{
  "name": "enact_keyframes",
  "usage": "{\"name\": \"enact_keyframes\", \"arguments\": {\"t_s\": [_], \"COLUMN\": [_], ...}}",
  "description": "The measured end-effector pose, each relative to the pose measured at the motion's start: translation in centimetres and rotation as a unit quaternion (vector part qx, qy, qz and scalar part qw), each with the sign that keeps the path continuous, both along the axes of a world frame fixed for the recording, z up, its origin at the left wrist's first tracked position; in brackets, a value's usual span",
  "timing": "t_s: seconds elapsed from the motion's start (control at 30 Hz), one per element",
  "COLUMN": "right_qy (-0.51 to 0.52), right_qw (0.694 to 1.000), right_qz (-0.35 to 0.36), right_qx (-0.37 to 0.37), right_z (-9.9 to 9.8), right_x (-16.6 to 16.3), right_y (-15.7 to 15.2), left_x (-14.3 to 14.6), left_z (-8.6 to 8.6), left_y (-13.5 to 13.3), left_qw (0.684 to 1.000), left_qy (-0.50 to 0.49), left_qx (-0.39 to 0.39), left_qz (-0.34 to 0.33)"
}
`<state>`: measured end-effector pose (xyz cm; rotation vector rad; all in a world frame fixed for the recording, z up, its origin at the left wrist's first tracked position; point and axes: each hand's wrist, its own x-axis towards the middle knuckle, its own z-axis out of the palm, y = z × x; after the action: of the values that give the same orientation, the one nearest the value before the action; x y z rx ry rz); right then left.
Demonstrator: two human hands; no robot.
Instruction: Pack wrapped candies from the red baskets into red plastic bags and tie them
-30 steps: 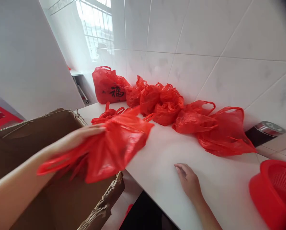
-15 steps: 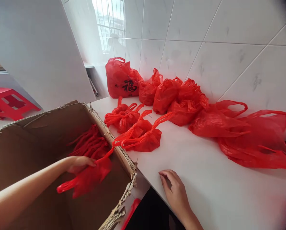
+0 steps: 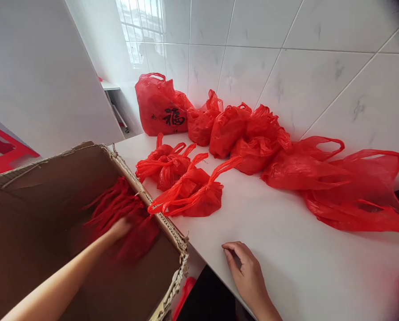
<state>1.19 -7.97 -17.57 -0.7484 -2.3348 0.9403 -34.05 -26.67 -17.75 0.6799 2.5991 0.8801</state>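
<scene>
My left hand (image 3: 121, 227) reaches down inside a large cardboard box (image 3: 102, 156), blurred by motion. It is closed on a red plastic bag (image 3: 137, 243), whose lower part is smeared and dark in the box. Beside that bag, against the box's right wall, lies a pile of red bags (image 3: 109, 205). On the white table, my right hand (image 3: 248, 269) rests on its side with curled fingers, thumb and forefinger tips close together, and nothing visible between them. Several small knotted red bags (image 3: 204, 200) sit on the table by the box's rim, one handle loop hanging over it.
Filled red bags (image 3: 231, 129) line the tiled wall, with a printed upright one (image 3: 159, 107) at the far left. Flat, loose red bags (image 3: 356, 191) lie on the white table (image 3: 302, 263) at right. A red stool (image 3: 5, 149) stands beyond the box.
My left hand has moved deeper into the box, carrying the red bag down to the pile. The right hand stays in place. The view has shifted slightly.
</scene>
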Motion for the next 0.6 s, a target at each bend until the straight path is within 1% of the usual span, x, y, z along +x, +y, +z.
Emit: {"name": "enact_keyframes", "arguments": {"t_s": [0.03, 0.1, 0.13, 0.17, 0.2, 0.23, 0.27, 0.3, 0.33, 0.4, 0.43, 0.5, 0.57, 0.6], "right_qy": [0.0, 0.0, 0.0, 0.001, 0.001, 0.001, 0.001, 0.002, 0.002, 0.004, 0.004, 0.004, 0.004, 0.003], "right_qw": [1.0, 1.0, 1.0, 1.0, 1.0, 1.0, 1.0, 0.999, 0.999, 0.999, 0.999, 0.999, 0.998, 0.998], "right_qz": [-0.001, -0.002, -0.003, -0.005, -0.007, -0.01, -0.012, -0.013, -0.013, -0.012, -0.011, -0.012, -0.013, -0.014], "right_qx": [0.0, -0.003, -0.006, -0.01, -0.016, -0.022, -0.029, -0.035, -0.04, -0.046, -0.048, -0.05, -0.055, -0.057], "right_z": [0.0, 0.0, 0.0, 0.0, 0.0, 0.0, 0.0, 0.0, 0.1, 0.1, 0.1, 0.2, 0.3, 0.3], "right_x": [0.0, 0.0, 0.0, 0.0, 0.0, 0.0, 0.0, 0.0, 0.1, 0.1, 0.1, 0.2, 0.2, 0.3], "right_y": [0.0, 0.0, 0.0, 0.0, 0.0, 0.0, -0.1, -0.1, -0.1, -0.1, -0.1, -0.2, -0.2, -0.2], "left_x": [-1.1, -2.8, -3.1, -2.8, -2.0, -0.8, 0.9, 2.7, 4.5, 7.6, 8.7, 9.8, 9.8, 9.5], "left_z": [1.6, 5.4, 7.6, 9.6, 11.4, 12.9, 13.9, 14.5, 14.5, 13.5, 12.7, 11.4, 11.1, 11.4], "left_y": [0.3, 1.3, 2.0, 3.0, 4.0, 5.3, 6.7, 8.2, 9.7, 12.8, 14.2, 16.2, 17.0, 16.8], "left_qw": [1.0, 0.995, 0.99, 0.985, 0.98, 0.978, 0.976, 0.974, 0.969, 0.963, 0.963, 0.963, 0.964, 0.964], "left_qy": [0.016, 0.073, 0.108, 0.139, 0.166, 0.181, 0.187, 0.184, 0.18, 0.163, 0.139, 0.097, 0.051, 0.025], "left_qx": [0.008, 0.039, 0.06, 0.079, 0.095, 0.106, 0.11, 0.099, 0.082, 0.047, 0.016, -0.003, 0.015, 0.029], "left_qz": [0.017, 0.059, 0.07, 0.068, 0.052, 0.017, -0.026, -0.091, -0.15, -0.21, -0.23, -0.251, -0.262, -0.265]}}
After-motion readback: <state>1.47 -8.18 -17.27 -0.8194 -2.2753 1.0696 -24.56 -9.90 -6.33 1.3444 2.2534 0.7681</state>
